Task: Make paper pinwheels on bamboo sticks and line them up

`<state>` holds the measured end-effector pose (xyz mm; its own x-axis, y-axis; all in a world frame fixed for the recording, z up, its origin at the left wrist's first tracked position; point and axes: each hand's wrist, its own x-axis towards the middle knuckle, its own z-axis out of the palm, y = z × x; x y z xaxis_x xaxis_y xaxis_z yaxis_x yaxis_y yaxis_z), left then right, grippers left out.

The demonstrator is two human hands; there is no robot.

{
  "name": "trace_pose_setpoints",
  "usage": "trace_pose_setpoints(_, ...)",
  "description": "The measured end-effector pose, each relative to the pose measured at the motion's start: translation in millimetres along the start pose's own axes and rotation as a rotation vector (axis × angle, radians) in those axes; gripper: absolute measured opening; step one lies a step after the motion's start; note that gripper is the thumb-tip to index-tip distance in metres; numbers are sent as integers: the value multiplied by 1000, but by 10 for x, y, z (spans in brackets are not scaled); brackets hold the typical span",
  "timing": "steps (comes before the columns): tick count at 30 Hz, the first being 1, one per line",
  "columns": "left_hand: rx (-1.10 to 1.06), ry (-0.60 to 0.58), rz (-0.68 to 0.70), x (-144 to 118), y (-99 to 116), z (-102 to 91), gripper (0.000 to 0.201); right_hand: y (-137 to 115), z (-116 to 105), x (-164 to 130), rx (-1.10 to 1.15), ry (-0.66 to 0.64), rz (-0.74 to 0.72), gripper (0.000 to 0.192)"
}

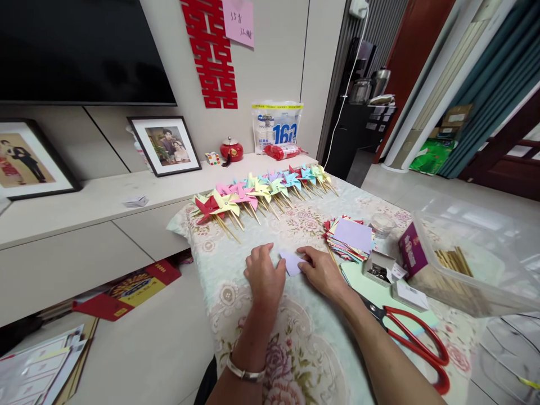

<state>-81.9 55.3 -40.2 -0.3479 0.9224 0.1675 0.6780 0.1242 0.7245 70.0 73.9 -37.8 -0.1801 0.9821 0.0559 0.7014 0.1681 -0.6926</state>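
Both hands press a small lilac paper square (291, 262) flat against the floral tabletop (304, 349), near the middle of the cloth. The left hand (265, 275) lies palm down with fingers loosely curled over the sheet's left edge; the right hand (321, 271) pins the right edge with thumb and fingertips, neither hand closed around anything. A clean crease here likely depends on holding the corners aligned and running a firm fingertip along the fold before letting go. A row of finished paper pinwheels (261, 194) lines the far side. To the right lie a stack of coloured paper (350, 239), red-handled scissors (415, 340) and a clear tub of wooden sticks (455, 264).
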Motion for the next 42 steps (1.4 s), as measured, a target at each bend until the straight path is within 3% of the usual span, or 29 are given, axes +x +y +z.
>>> trace_pose_setpoints(4,200,-96,10,-47,33,-1,50,-51,12,-13,-130,-21,-21,35)
trace_pose_setpoints(9,296,-137,27,-69,28,12,53,-59,46,-7,-228,-27,-33,34)
trace_pose_setpoints(15,312,-133,28,-61,11,14,50,-60,56,-10,-244,-13,4,36)
trace_pose_setpoints(24,322,-127,2,-46,32,16,45,-92,154,-4,-250,-39,91,68)
trace_pose_setpoints(42,404,-47,-23,25,12,66,41,-44,147,25,-206,-26,104,64)
